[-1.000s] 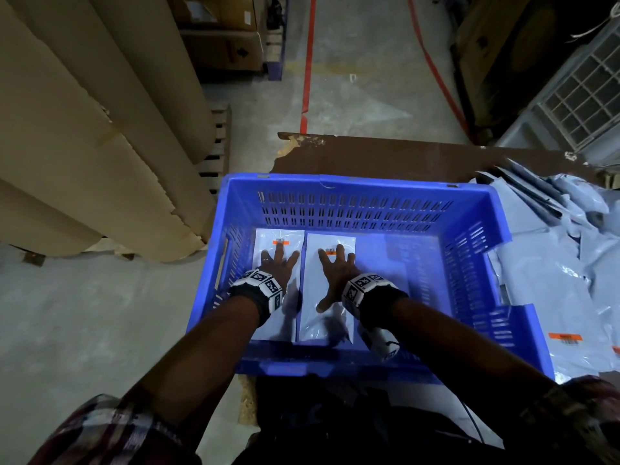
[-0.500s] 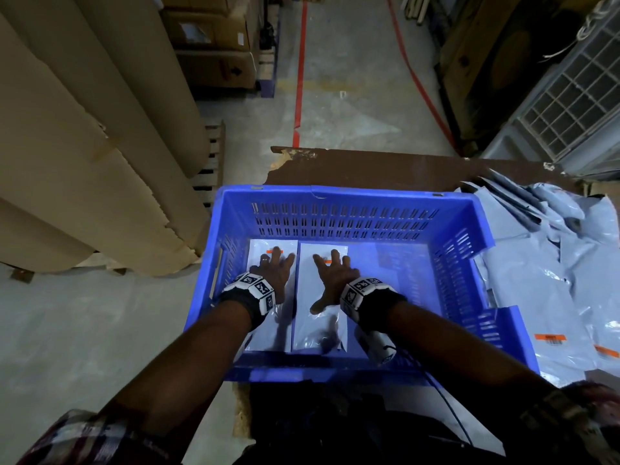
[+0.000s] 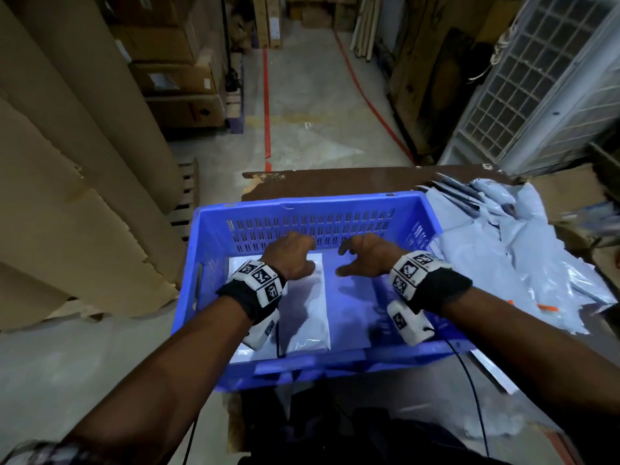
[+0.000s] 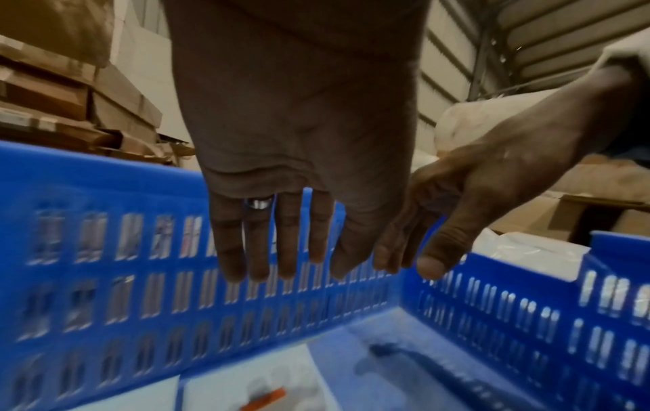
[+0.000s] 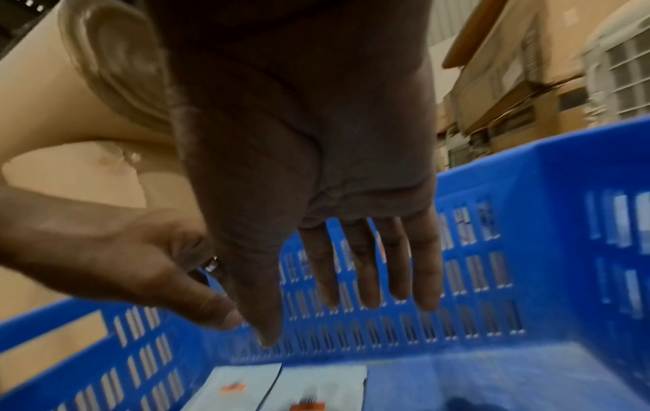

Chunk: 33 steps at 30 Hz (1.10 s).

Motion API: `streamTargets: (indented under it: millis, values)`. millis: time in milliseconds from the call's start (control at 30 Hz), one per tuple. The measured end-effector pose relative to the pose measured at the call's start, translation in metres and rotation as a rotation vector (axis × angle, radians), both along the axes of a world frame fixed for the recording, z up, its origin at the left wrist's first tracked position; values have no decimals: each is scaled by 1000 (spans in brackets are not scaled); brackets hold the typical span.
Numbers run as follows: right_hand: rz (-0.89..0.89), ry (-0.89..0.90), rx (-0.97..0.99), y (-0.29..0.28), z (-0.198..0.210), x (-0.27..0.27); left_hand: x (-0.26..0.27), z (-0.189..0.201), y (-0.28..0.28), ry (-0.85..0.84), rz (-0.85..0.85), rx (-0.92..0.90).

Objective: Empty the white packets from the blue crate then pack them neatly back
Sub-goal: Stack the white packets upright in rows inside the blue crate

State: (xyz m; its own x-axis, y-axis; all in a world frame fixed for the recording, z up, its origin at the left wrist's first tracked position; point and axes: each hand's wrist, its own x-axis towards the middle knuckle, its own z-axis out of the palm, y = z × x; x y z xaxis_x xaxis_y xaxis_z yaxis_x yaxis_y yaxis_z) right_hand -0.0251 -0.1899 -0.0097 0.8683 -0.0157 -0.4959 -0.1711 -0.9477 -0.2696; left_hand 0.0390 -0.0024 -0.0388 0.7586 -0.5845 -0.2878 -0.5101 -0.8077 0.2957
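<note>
The blue crate stands on a brown table. Two white packets lie flat side by side on the left of its floor: one against the left wall, the other beside it; they also show in the right wrist view. My left hand hovers above them, fingers straight and empty. My right hand hovers above the bare crate floor, fingers relaxed and empty. A heap of white packets lies on the table right of the crate.
Tall cardboard rolls and sheets lean at the left. A brown table edge runs behind the crate. A white metal grille unit stands at the back right. Concrete floor with red lines stretches ahead.
Both hands have lifted off the two packets they were pressing flat and now hang above the crate floor, the right one shifted rightward. The packets stay in place.
</note>
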Motion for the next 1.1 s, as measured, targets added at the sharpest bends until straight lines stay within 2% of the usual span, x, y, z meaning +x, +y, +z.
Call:
streamTargets:
  millis: [233, 467, 600, 767, 933, 1100]
  values:
    - [-232, -240, 168, -70, 43, -45, -29, 42, -71, -86, -101, -140]
    - [-334, -352, 154, -186, 62, -84, -62, 78, -162, -76, -142, -241]
    - [-385, -341, 122, -248, 53, -105, -77, 84, -215, -43, -143, -253]
    - [-420, -287, 97, -296, 17, -132, -87, 77, -271, 7, -169, -210]
    - [-452, -331, 70, -315, -7, -147, -102, 67, -308, 127, -306, -39]
    - [-560, -285, -3, -317, -20, -154, -116, 54, -330, 202, -343, 104]
